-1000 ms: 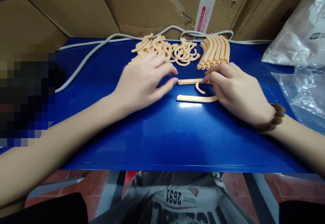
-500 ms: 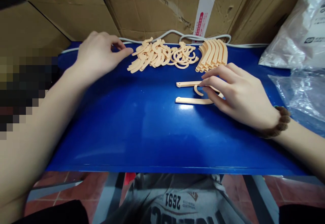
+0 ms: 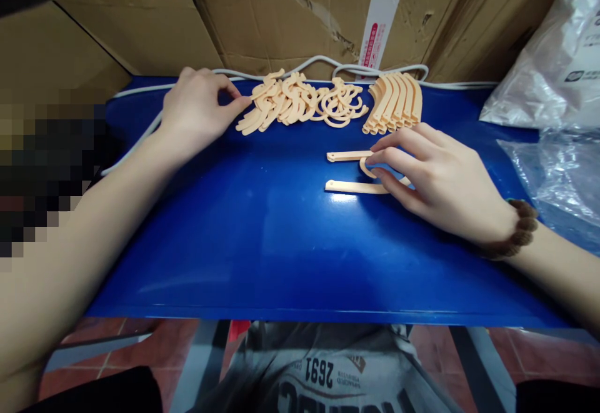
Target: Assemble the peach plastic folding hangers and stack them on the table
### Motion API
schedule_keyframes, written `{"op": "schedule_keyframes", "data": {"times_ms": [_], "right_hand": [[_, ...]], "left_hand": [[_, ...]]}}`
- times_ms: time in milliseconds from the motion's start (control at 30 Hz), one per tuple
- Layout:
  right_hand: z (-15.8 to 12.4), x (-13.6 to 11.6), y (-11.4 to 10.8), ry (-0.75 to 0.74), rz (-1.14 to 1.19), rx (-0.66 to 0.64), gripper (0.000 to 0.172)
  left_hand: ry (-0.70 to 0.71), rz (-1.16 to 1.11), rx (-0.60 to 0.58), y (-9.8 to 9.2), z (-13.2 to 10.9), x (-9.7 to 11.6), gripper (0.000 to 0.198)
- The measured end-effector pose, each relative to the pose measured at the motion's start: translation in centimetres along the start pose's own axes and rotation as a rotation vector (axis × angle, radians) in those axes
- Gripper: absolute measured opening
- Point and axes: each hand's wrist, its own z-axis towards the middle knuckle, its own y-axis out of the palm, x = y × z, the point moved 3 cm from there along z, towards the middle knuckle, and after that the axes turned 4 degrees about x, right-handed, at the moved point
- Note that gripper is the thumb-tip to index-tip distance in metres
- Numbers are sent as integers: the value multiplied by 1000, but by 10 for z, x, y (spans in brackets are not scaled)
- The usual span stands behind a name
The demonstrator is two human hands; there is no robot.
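Thumb and fingertips of my left hand (image 3: 199, 110) pinch the end of a flat curved peach plastic piece at the left edge of a loose pile (image 3: 293, 100) of such pieces. My right hand (image 3: 431, 179) rests lower on the right, its thumb and fingers closing on a small peach plastic hook (image 3: 365, 167). Two long peach plastic arms, like folding hanger arms, lie roughly parallel under and beside that hand: an upper arm (image 3: 349, 157) and a lower arm (image 3: 354, 187). Their right ends are partly hidden by my fingers.
Loose hooks (image 3: 344, 104) lie between the pile and a neat row of curved arms (image 3: 394, 104). A white cable (image 3: 319, 60) runs along the back of the blue table (image 3: 262, 244), before cardboard boxes (image 3: 281, 19). Clear plastic bags (image 3: 534, 57) occupy the right side.
My left hand has moved right to the pile and pinched a piece at its edge. My right hand's fingers have closed in on the hook.
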Motion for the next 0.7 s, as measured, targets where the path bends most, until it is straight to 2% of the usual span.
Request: {"op": "schedule_keyframes", "data": {"times_ms": [67,200,300,433,600,700], "right_hand": [[-1,0,0,-47,-31,19,36],[-2,1,0,-94,-73,50,34],[-3,1,0,-96,-79,55,32],[-3,1,0,-106,-85,60,31],[-3,1,1,-115,-72,58,31],[-3,1,1,-112,-67,51,31]], "left_hand": [[-58,-74,-55,-3,1,0,48],[-71,-227,-163,-6,2,1,50],[-111,-347,-159,-5,3,-1,49],[-256,-568,-164,0,3,-1,37],[-334,-715,-186,6,1,-1,25],[-346,-774,-108,16,7,-9,20]]}}
